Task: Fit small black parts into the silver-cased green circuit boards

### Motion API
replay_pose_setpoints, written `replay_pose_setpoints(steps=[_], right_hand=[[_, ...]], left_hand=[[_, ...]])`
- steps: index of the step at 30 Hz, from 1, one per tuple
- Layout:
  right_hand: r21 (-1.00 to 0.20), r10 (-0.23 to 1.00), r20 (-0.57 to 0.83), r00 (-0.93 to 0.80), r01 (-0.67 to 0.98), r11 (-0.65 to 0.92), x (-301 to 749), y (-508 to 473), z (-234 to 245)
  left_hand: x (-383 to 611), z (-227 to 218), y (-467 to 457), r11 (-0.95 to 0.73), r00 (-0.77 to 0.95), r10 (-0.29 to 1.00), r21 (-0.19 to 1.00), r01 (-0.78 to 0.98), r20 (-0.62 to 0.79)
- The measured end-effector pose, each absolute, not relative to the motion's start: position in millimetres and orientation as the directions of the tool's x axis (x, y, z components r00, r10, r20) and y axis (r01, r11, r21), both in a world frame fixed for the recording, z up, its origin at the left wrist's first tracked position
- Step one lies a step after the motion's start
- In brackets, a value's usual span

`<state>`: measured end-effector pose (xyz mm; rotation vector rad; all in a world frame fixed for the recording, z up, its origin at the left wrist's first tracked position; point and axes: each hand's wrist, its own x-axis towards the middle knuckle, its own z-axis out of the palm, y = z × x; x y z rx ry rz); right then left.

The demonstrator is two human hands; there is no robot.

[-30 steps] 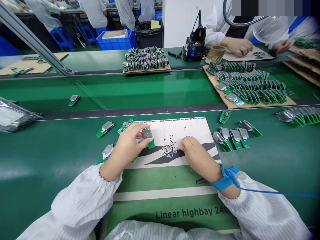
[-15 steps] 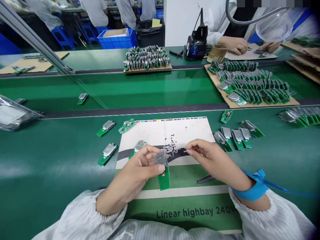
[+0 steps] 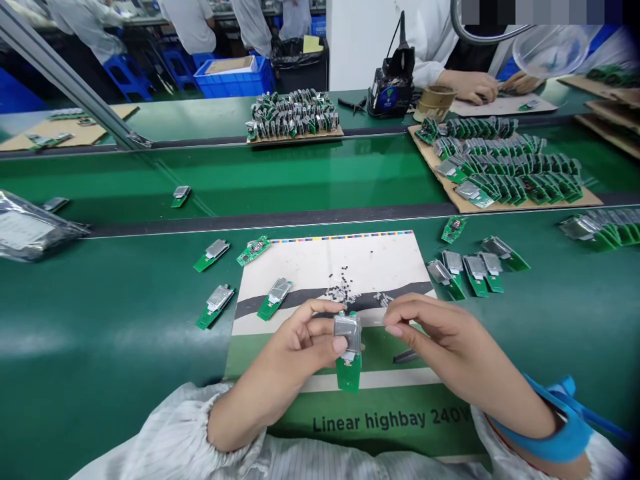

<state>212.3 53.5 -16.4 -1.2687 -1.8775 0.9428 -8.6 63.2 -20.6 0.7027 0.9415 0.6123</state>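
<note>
My left hand pinches a small green circuit board with a metal shield, held upright above the printed cardboard sheet. My right hand is just to the right of the board, thumb and forefinger pinched together on something too small to make out. A pile of tiny black parts lies on the sheet just beyond my hands. Another shielded board rests on the sheet's left side. A blue wrist strap is on my right wrist.
Loose boards lie left of the sheet and in a row to its right. Cardboard trays full of boards sit on the conveyor beyond. Dark tweezers lie beneath my right hand. A co-worker's hands work opposite beside a soldering station.
Both hands drew back from the parts pile toward me. My left hand lifted the shielded board off the sheet and brought it near. My right hand closed in beside it.
</note>
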Motion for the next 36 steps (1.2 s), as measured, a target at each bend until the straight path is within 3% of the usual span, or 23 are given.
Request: replay_pose_setpoints(steps=[9,14,27,36], right_hand=[[-0.770,0.898,0.404,-0.175,0.465,0.438,191.5,34.5,-6.4],[-0.700,0.842,0.503,-0.193,0.481,0.529,178.6,30.5,-10.1],[-0.628,0.780,0.522,-0.346,0.462,0.626,184.5,27.5,-19.7],[-0.620,0.773,0.530,-0.348,0.463,0.633,186.7,26.3,-22.9]], left_hand=[[0.1,-13.2,53.4,0.491,0.449,0.805,0.861,-0.136,-0.388],[0.3,-10.1,50.1,0.410,0.394,0.855,0.905,-0.112,-0.338],[-0.1,-8.5,51.1,0.420,0.419,0.845,0.898,-0.133,-0.333],[-1.2,-7.8,50.6,0.390,0.422,0.853,0.912,-0.129,-0.306]])
